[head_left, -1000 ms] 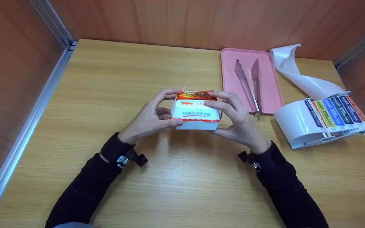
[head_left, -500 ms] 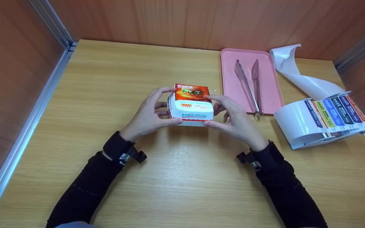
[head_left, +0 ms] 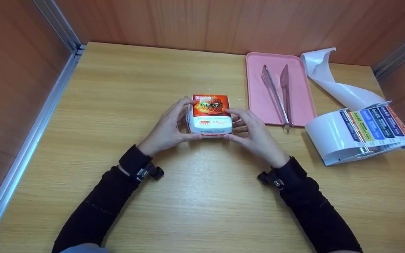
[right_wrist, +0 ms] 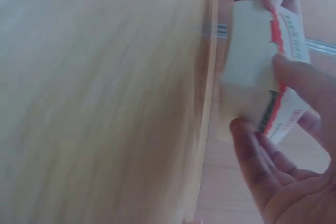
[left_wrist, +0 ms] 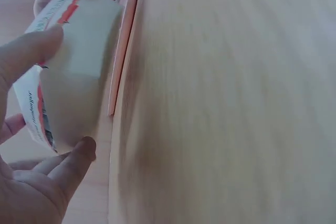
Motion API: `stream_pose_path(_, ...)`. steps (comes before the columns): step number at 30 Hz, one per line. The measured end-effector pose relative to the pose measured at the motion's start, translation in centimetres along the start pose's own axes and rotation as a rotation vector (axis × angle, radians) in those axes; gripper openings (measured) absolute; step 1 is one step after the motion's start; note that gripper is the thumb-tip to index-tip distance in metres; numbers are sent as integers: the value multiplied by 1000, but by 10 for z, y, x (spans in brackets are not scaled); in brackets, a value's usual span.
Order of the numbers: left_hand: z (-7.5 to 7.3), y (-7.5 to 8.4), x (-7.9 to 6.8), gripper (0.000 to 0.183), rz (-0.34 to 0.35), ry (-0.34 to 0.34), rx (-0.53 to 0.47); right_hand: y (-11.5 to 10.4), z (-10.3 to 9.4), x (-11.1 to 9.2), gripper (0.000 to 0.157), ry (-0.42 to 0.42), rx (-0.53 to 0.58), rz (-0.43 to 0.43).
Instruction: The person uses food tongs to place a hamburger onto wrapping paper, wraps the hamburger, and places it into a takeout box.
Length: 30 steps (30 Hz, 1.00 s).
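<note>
A burger box [head_left: 211, 116] with a red burger picture on its white lid is held between both hands near the middle of the table. The left hand [head_left: 169, 128] grips its left side, thumb on the near face and index finger at the top edge. My right hand [head_left: 253, 131] grips the right side in the same way. In the left wrist view, the box's pale base [left_wrist: 84, 51] appears raised off the table. The lid is down over the base, and a narrow dark gap shows at the side in both wrist views. Some fingers are hidden behind the box.
A pink tray [head_left: 257, 109] at the back right bears metal tongs [head_left: 276, 95]. Right of it, a label roll [head_left: 329, 135] sits in a dispenser with coloured labels [head_left: 374, 123]; a loose white strip [head_left: 350, 95] trails behind. Wooden panels [head_left: 174, 24] border the table.
The burger box has tilted so its lid now faces up, and it has come down and slightly left. My right hand has shifted left, its thumb moving onto the near face.
</note>
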<state>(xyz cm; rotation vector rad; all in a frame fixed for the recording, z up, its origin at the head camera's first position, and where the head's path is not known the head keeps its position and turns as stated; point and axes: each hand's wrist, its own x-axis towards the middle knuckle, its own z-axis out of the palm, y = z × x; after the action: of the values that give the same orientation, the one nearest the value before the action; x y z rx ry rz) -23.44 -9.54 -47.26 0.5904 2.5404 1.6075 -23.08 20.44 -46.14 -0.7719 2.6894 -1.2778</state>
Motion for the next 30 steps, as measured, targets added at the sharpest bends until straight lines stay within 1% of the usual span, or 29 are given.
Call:
stream_pose_path(4, 0, 2, -2, 98, -80, -12, 62, 1, 0, 0, 73, -42, -1, 32)
stream_pose_path(7, 0, 3, -4, 99, -123, -27, 74, 1, 0, 0, 71, -60, -10, 44)
stream_pose_path(10, -1, 2, -4, 99, -133, -37, 84, 1, 0, 1, 68, -77, -19, 44)
stream_pose_path(13, 0, 1, -4, 99, -131, -36, 106, 3, 0, 2, 68, -104, -2, 46)
stream_pose_path(15, 2, 0, -4, 99, -134, -30, 128, 4, -1, 2, 69, -123, 15, 60)
stream_pose_path(18, 5, -1, -3, 99, -148, -12, 170, 7, -1, 2, 76, -152, 32, 79)
stream_pose_path(21, 9, -3, 4, 98, -159, 10, 206, 13, -2, 3, 86, -174, 29, 84)
stream_pose_path(24, 14, -4, 17, 97, -174, 30, 213, 19, -5, 8, 92, -178, -7, 78)
stream_pose_path(28, 17, -8, 36, 97, -199, 43, 202, 28, -9, 21, 96, -173, -53, 88)
stream_pose_path(30, 18, -12, 43, 97, -206, 46, 202, 32, -9, 27, 97, -178, -56, 104)
